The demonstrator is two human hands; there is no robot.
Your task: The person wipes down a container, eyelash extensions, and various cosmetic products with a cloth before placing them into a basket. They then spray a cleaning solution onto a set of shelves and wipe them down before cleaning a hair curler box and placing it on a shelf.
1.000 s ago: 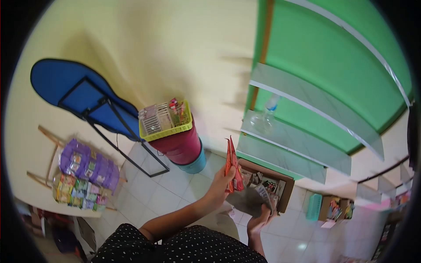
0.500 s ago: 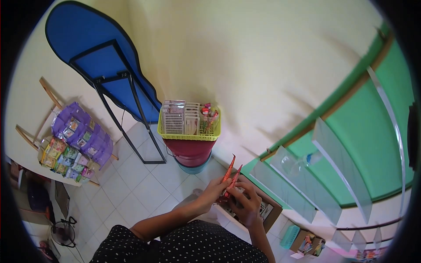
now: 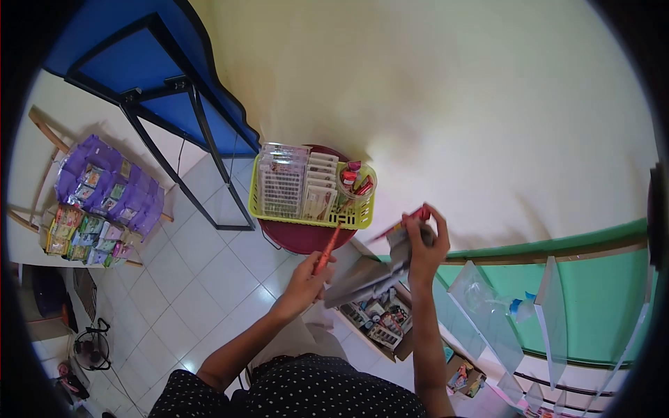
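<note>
Pkt [image 3: 325,256] in L hand [image 3: 304,288] (orange)

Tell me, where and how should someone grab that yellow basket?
Probably at both short ends of the yellow basket, one hand under each rim, coming from the near side: the wall stands behind it. It is long and loaded with clear cases and a round tub, so a one-ended grip might tip it.

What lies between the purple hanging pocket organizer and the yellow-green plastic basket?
In the head view, black metal legs of the blue board stand between them, on white floor tiles.
</note>
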